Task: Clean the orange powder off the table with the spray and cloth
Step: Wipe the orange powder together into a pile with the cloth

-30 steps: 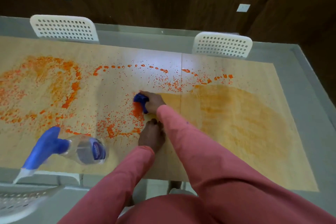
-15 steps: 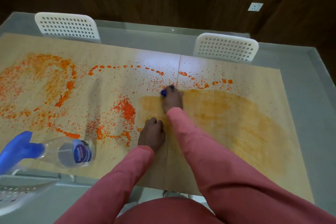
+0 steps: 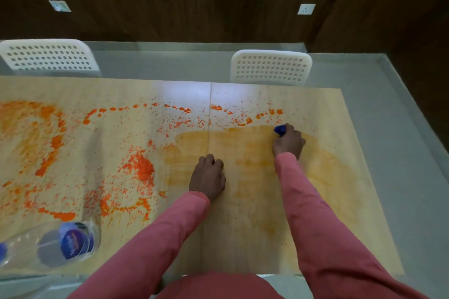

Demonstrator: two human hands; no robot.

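Cloth point(image 3: 280, 128), gripped in the right hand point(image 3: 288, 141), has swept from mid-table to the right, widening the smeared patch. Left hand point(image 3: 207, 177) rests on the table point(image 3: 352, 109), fingers curled, holding nothing. Powder point(image 3: 139, 168) remains thick leftward, near the spray bottle point(image 3: 60, 244).

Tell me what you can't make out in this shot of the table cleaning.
All in the head view:
- Cloth: only a blue corner shows; the right hand covers the rest.
- Spray bottle: its nozzle end is cut off by the left edge, and its label is too blurred to read.
- Left hand: seen from the back, so how its fingers meet the table is hidden.
- Orange powder: runs past the left edge.
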